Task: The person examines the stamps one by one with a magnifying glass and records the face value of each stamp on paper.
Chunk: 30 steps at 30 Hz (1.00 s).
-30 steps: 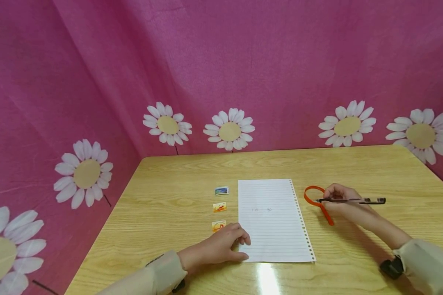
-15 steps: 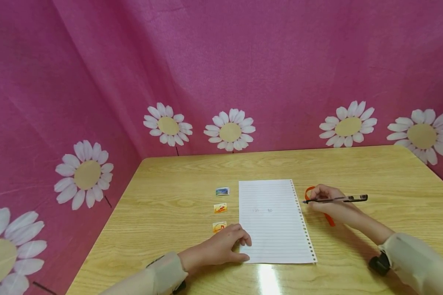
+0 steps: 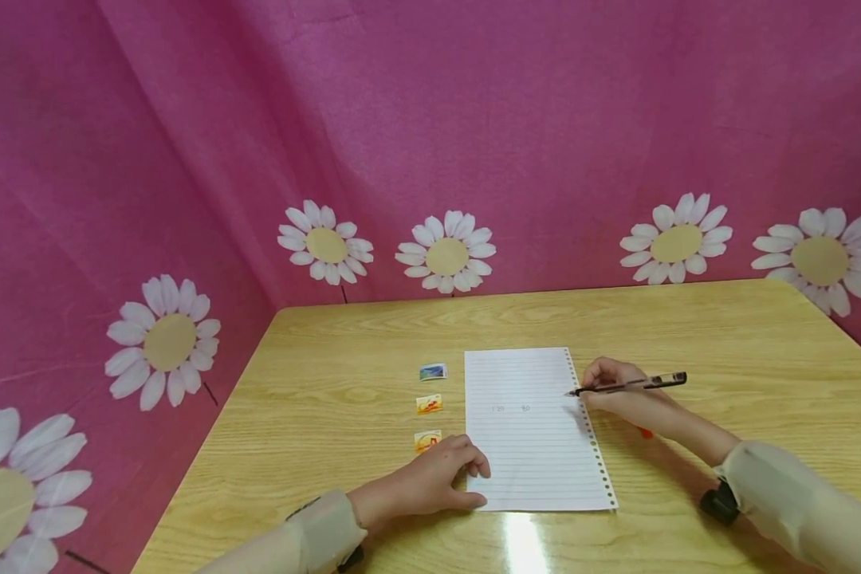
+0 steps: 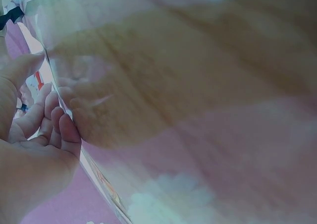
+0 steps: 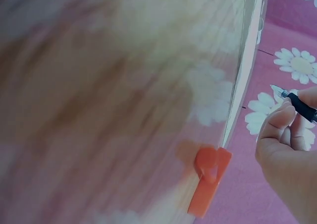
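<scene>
My right hand pinches a dark pen between thumb and fingers, its tip over the right part of a lined sheet of paper. Two small handwritten numbers stand at mid-sheet. In the right wrist view the pen points away from the fingers, tip bare. My left hand rests at the sheet's lower left edge, fingers loosely bent and thumb apart. Beneath the right hand lies an orange-red magnifying glass, mostly hidden in the head view, where only its handle end shows.
Left of the sheet, three small stamps form a column: a blue-green one, a yellow one and another yellow one close to the left hand. The wooden table meets a pink daisy-print cloth behind it.
My right hand has moved left with the pen, from over the magnifying glass to over the sheet's right side, covering most of the glass. The left hand stays put.
</scene>
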### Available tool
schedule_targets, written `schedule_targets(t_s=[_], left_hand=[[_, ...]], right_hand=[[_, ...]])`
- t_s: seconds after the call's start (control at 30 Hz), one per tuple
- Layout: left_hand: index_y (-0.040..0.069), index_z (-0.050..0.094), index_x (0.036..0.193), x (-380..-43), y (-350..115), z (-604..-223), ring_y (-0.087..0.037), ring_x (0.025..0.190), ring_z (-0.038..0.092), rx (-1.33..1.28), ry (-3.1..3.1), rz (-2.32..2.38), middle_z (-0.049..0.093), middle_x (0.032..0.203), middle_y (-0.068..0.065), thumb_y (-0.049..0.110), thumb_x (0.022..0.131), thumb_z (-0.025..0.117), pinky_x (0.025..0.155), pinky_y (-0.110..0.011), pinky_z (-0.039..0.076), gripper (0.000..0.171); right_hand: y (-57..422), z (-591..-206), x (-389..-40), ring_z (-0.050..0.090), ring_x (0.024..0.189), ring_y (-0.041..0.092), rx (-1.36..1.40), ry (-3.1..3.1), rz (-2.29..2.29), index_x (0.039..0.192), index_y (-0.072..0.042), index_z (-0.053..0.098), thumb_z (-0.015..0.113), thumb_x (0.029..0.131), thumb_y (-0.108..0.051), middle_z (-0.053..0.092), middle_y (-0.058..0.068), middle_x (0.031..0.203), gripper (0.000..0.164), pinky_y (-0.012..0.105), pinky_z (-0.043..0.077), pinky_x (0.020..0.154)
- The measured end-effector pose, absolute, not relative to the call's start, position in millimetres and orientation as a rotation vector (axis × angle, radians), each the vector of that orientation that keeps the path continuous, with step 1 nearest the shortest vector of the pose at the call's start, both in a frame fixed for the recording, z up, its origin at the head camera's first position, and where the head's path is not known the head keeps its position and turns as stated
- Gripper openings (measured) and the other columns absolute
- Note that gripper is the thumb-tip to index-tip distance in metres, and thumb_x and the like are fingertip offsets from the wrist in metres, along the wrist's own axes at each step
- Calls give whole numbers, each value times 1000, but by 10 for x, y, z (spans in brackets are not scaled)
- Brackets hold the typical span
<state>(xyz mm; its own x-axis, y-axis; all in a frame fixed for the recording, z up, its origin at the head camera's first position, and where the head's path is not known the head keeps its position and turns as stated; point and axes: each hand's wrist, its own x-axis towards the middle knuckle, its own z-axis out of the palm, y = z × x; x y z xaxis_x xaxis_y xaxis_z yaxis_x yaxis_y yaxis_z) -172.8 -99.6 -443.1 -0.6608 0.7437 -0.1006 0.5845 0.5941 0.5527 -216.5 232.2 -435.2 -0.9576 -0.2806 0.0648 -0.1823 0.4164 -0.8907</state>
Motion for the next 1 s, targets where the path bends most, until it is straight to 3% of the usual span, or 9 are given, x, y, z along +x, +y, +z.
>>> schedule_targets(t_s=[0.53,1.0], left_hand=[[16,63,104,-1738,-1004,-4447,-1,91,45,1092,2495,702,54,97,6,26,88,74,87,-15,41,22],[17,63,105,-1737,-1004,-4433,-1,91,45,1078,2508,681,53,97,7,27,88,74,88,-15,40,23]], right_hand=[[2202,-4466,-2243,42,65,0,-498,2531,-1533,93,6,54,67,84,-4,51,-3,76,19,18,36,57],[2209,-4547,-2261,46,65,0,-476,2393,-1614,96,12,50,61,89,-3,52,-10,76,20,17,40,59]])
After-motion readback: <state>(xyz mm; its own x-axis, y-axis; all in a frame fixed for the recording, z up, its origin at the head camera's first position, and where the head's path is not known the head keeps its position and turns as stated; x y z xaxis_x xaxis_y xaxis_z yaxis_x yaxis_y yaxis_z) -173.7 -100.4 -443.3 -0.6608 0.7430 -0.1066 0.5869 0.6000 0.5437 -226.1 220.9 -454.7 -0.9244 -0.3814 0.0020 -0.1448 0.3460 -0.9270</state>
